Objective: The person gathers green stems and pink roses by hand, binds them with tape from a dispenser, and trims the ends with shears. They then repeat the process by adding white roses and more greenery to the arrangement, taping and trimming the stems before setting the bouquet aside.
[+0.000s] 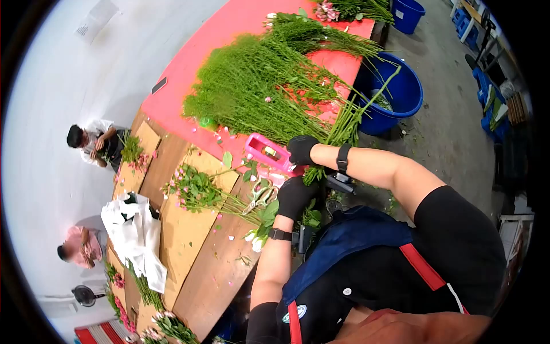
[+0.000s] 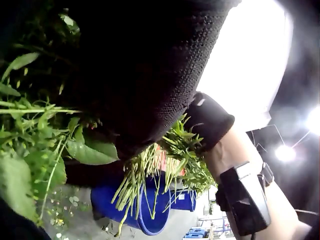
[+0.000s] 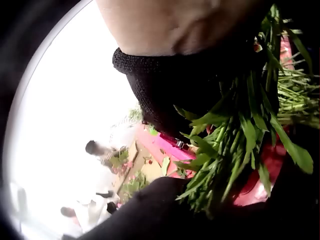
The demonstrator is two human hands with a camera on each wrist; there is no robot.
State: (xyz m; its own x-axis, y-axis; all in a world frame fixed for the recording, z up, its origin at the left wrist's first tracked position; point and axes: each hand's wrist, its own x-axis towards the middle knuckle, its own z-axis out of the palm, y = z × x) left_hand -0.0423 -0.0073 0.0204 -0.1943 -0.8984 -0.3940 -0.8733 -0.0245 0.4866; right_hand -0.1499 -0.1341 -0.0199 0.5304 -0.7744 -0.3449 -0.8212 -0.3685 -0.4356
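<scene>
My left hand (image 1: 296, 196), in a black glove, grips leafy stems near the table edge. White flowers (image 1: 256, 239) hang beside that wrist, and the stems' leafy ends (image 3: 215, 165) show large in the right wrist view. My right hand (image 1: 302, 151), also gloved, is bent down at the near end of a pink tape dispenser (image 1: 266, 152), close above the left hand. Its fingertips are hidden, so I cannot tell whether they pinch the tape. Green-handled scissors (image 1: 262, 195) lie just beyond my left hand, beside a bunch of small pink roses (image 1: 192, 186).
A large heap of feathery greenery (image 1: 246, 86) covers the red tabletop (image 1: 172, 92), its stems reaching over a blue bucket (image 1: 401, 109). White wrapping material (image 1: 134, 229) lies on the wooden boards. Across the table are two people (image 1: 94, 143), one handling flowers.
</scene>
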